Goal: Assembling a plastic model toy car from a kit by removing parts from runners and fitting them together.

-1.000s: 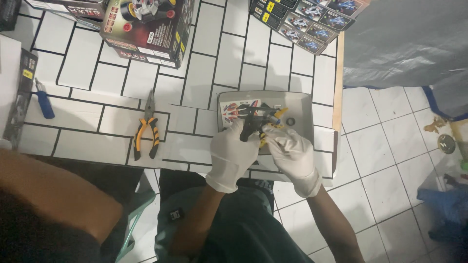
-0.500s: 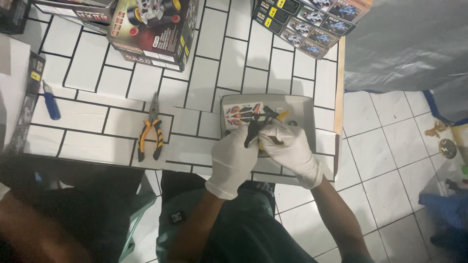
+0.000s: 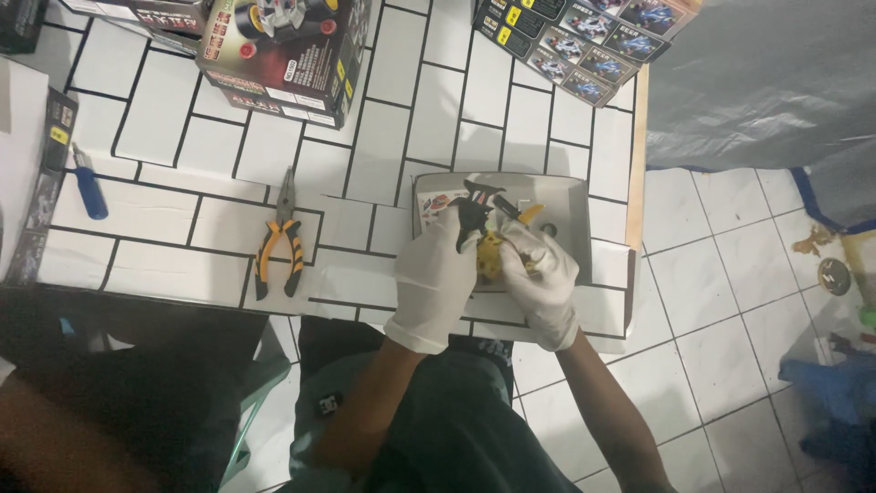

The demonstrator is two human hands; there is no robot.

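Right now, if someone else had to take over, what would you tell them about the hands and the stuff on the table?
Left hand: white glove, gripping a black tool over the open grey box.
Right hand: white glove, holding a small yellow part beside the tool.
The tool meets the yellow part; how exactly is too small to tell.
Orange-handled pliers lie untouched on the tiled table, left of the box. A blue-handled screwdriver lies further left. Printed kit boxes sit at the far edge.
Done: box open, part in hand. Left: cannot tell.
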